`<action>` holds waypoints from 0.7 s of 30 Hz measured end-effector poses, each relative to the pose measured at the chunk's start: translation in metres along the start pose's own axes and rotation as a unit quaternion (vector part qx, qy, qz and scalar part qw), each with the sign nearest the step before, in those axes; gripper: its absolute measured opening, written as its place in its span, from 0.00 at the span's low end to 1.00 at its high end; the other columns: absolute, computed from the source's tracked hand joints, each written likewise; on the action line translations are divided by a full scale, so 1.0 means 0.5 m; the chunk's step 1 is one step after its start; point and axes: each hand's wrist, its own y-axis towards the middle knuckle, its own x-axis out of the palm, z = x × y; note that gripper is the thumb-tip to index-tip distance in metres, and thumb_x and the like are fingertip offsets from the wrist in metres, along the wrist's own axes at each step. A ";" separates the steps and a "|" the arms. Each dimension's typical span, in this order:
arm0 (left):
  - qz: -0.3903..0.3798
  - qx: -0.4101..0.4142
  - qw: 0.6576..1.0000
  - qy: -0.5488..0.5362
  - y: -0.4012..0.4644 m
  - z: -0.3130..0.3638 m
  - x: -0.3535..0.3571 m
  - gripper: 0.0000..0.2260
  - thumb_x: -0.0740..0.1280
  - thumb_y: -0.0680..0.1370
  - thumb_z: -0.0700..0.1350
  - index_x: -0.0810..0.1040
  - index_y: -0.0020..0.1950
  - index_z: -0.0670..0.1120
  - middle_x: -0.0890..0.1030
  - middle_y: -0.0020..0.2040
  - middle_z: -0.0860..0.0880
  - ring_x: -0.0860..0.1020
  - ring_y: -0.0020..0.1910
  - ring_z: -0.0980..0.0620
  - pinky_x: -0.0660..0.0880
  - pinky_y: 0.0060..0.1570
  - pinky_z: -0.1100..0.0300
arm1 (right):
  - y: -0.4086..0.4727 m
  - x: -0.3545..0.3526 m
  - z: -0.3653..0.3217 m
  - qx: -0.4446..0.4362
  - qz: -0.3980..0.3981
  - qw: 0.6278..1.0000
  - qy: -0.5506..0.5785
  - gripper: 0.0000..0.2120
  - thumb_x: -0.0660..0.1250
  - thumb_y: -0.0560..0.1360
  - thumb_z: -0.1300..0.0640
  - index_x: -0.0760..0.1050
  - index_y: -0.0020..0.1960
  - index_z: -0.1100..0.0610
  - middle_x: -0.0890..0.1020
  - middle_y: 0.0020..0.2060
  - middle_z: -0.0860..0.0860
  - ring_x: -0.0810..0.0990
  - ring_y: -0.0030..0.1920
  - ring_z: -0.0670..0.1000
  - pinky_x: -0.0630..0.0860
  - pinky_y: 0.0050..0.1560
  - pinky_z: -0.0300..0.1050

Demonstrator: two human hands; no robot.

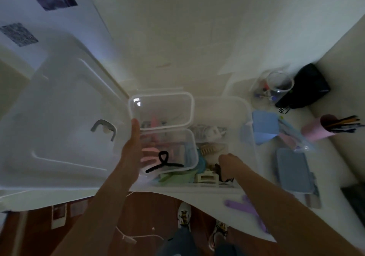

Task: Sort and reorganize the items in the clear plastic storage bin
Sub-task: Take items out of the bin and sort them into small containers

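My left hand (131,153) holds a small clear hinged box (173,137) above the large clear storage bin (247,117), thumb along the box's left side. The box's lid (161,110) stands open at the far side. A black hair claw clip (164,163) lies in the box's lower half. My right hand (230,167) is down in the bin, fingers closed around a dark hair clip (218,170). The bin holds a beige claw clip (209,149), a cream clip (206,177), green and teal items (177,176) and patterned fabric (205,130).
The bin's big translucent lid (59,117) lies at the left of the white desk. To the right are blue cloth (264,126), a blue case (294,171), a pink pen cup (320,128), a clear jar (276,86), a black pouch (308,86) and purple strips (245,206).
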 end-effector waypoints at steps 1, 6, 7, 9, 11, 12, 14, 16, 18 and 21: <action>0.002 -0.002 1.000 -0.001 0.001 0.000 0.000 0.38 0.56 0.70 0.78 0.84 0.49 0.45 0.86 0.48 0.38 0.83 0.46 0.39 0.79 0.58 0.39 | 0.010 0.013 0.002 0.006 0.008 1.000 -0.011 0.17 0.68 0.75 0.58 0.70 0.62 0.60 0.75 0.64 0.59 0.75 0.63 0.58 0.73 0.61 0.46; 0.009 -0.009 1.000 -0.004 0.009 -0.002 -0.004 0.37 0.56 0.70 0.78 0.85 0.48 0.46 0.86 0.45 0.41 0.83 0.46 0.39 0.78 0.59 0.39 | 0.024 0.018 0.005 -0.004 0.038 0.999 -0.028 0.07 0.66 0.77 0.57 0.70 0.52 0.56 0.76 0.62 0.58 0.76 0.62 0.56 0.73 0.61 0.45; 0.012 -0.008 1.000 -0.008 0.010 -0.001 -0.005 0.36 0.57 0.70 0.78 0.85 0.46 0.47 0.87 0.43 0.42 0.83 0.45 0.40 0.78 0.59 0.39 | 0.019 0.005 0.008 -0.009 0.042 0.999 -0.025 0.06 0.67 0.77 0.57 0.69 0.47 0.56 0.77 0.62 0.58 0.76 0.62 0.56 0.73 0.60 0.45; 0.014 -0.007 1.000 -0.019 0.012 0.000 -0.009 0.35 0.57 0.71 0.77 0.86 0.42 0.48 0.87 0.41 0.43 0.83 0.44 0.40 0.78 0.58 0.39 | -0.004 -0.029 0.023 -0.029 0.068 0.997 0.010 0.07 0.70 0.75 0.57 0.75 0.48 0.59 0.78 0.60 0.56 0.77 0.60 0.55 0.73 0.58 0.44; 0.012 -0.005 1.000 -0.025 0.012 0.001 -0.013 0.35 0.57 0.72 0.77 0.85 0.43 0.47 0.86 0.41 0.43 0.83 0.44 0.40 0.79 0.58 0.39 | -0.043 -0.065 0.044 -0.046 0.117 0.982 0.143 0.12 0.76 0.70 0.56 0.79 0.50 0.58 0.81 0.54 0.54 0.81 0.54 0.55 0.76 0.55 0.46; 0.012 -0.005 1.000 -0.028 0.012 0.001 -0.014 0.36 0.56 0.72 0.77 0.85 0.45 0.46 0.86 0.41 0.43 0.83 0.44 0.40 0.79 0.57 0.40 | -0.072 -0.082 0.050 -0.063 0.121 0.955 0.263 0.12 0.79 0.67 0.58 0.79 0.47 0.58 0.83 0.49 0.54 0.83 0.49 0.54 0.79 0.52 0.48; 0.011 -0.007 1.000 -0.027 0.009 0.003 -0.012 0.37 0.56 0.71 0.77 0.85 0.48 0.45 0.86 0.42 0.42 0.83 0.44 0.39 0.80 0.56 0.41 | -0.136 -0.115 0.045 -0.109 0.076 0.861 0.490 0.17 0.81 0.64 0.63 0.76 0.47 0.61 0.84 0.44 0.58 0.84 0.41 0.54 0.80 0.39 0.46; 0.006 -0.009 1.000 -0.019 0.006 0.004 -0.002 0.38 0.56 0.71 0.77 0.84 0.49 0.45 0.86 0.43 0.41 0.83 0.42 0.40 0.81 0.54 0.43 | -0.183 -0.138 0.022 -0.153 0.041 0.789 0.594 0.22 0.80 0.63 0.65 0.74 0.52 0.61 0.85 0.47 0.60 0.83 0.40 0.55 0.77 0.34 0.41; 0.005 -0.016 1.000 -0.015 -0.002 0.006 0.013 0.36 0.56 0.72 0.76 0.84 0.48 0.45 0.85 0.40 0.43 0.82 0.39 0.42 0.81 0.51 0.45 | -0.212 -0.158 -0.017 -0.207 0.066 0.781 0.586 0.25 0.80 0.63 0.65 0.76 0.57 0.58 0.85 0.48 0.57 0.84 0.43 0.56 0.81 0.41 0.44; 0.004 -0.026 1.000 -0.012 -0.009 0.004 0.033 0.35 0.57 0.71 0.77 0.84 0.47 0.47 0.86 0.37 0.46 0.83 0.39 0.43 0.83 0.47 0.47 | -0.218 -0.170 -0.082 -0.258 0.190 0.840 0.437 0.24 0.81 0.65 0.63 0.79 0.58 0.52 0.85 0.48 0.47 0.84 0.45 0.49 0.81 0.49 0.41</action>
